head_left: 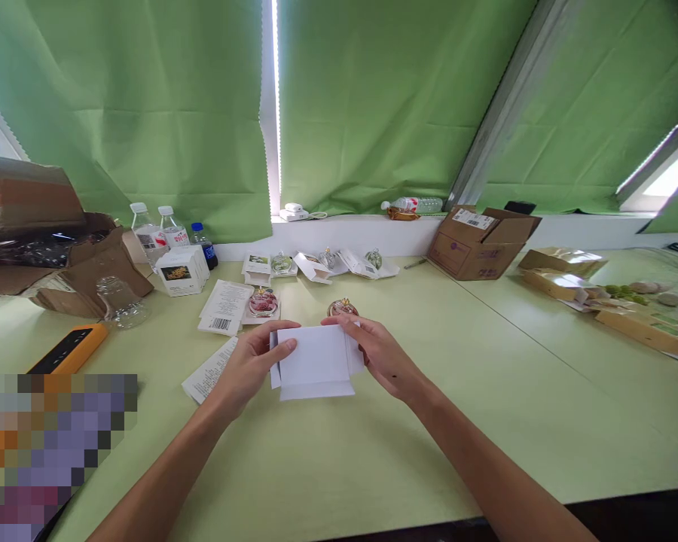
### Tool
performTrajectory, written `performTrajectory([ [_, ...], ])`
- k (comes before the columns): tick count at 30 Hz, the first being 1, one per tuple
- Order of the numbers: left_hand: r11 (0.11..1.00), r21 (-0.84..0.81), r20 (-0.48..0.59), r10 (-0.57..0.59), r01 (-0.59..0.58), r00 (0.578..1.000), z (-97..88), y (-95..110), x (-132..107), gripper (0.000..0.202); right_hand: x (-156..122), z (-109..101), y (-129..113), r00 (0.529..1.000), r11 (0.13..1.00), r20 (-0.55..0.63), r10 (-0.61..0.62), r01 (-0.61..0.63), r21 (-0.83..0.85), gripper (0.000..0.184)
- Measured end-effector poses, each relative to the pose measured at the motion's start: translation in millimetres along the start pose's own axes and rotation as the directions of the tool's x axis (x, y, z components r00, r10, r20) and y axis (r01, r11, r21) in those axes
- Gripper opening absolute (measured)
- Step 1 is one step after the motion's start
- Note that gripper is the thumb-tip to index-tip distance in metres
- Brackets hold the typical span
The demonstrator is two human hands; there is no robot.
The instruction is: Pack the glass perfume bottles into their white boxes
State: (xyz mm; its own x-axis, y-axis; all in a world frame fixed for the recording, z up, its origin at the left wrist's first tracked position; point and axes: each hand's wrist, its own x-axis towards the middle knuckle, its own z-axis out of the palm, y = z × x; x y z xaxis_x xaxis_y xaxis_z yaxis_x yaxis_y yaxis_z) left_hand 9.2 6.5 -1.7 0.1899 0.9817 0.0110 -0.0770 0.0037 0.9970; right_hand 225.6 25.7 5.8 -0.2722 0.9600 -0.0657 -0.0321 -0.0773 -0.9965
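1. Green fabric blinds (367,113) hang beyond both hands, their upper parts cut off.
2. Below the forearms spreads a pale yellow-green tabletop (486,421), its near edge dark and cropped.
3. Left of the left forearm, a coarse mosaic patch (50,459) hides whatever lies under it.
4. Well beyond the right hand stands an open-flapped brown cardboard carton (463,252), perhaps pushed to the wall to leave working room; its contents cannot be made out.
5. The left hand (254,357) pinches one side edge of a blank white thin-card box (315,354), thumb in front, fingers mostly hidden behind. The right hand (381,350) pinches its opposite upper corner. This two-sided grip seems meant to keep the light card steady, with a flap hanging free towards the body. Whether it touches the table is hard to tell.
6. Just beyond the left hand lies a white printed card carton with a barcode (224,307); a second printed white carton (206,376) is partly covered by the left wrist.
7. Beside the barcode lies a round clear ornament with red filling (263,302); a gold-topped round ornament (343,307) sits just beyond the right fingertips, its lower part hidden.
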Motion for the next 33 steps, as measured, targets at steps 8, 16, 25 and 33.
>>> performTrajectory([
  [8, 0.999, 0.022, -0.009, -0.024, 0.025, 1.000, 2.2, 2.0, -0.9, 0.036, 1.3, -3.0, 2.1, 1.000, 0.997, -0.010, 0.011, -0.012, -0.077, 0.040],
  [16, 0.998, 0.049, -0.017, -0.026, 0.027, 1.000, 1.7, 0.8, -0.6, 0.036, -0.4, -1.3, 0.3, 1.000, 0.997, 0.012, 0.026, -0.025, -0.066, 0.040],
  [25, 0.986, -0.131, -0.162, -0.120, 0.099, 0.979, -2.0, 2.7, 3.0, 0.047, 0.2, -0.4, -1.6, 0.998, 0.998, 0.000, -0.061, 0.061, 0.033, 0.039],
  [33, 0.997, 0.070, -0.215, 0.003, 0.012, 0.977, -8.4, -5.2, 7.5, 0.047, 2.8, -2.6, 2.5, 0.993, 0.993, -0.028, -0.118, 0.117, -0.029, 0.023],
])
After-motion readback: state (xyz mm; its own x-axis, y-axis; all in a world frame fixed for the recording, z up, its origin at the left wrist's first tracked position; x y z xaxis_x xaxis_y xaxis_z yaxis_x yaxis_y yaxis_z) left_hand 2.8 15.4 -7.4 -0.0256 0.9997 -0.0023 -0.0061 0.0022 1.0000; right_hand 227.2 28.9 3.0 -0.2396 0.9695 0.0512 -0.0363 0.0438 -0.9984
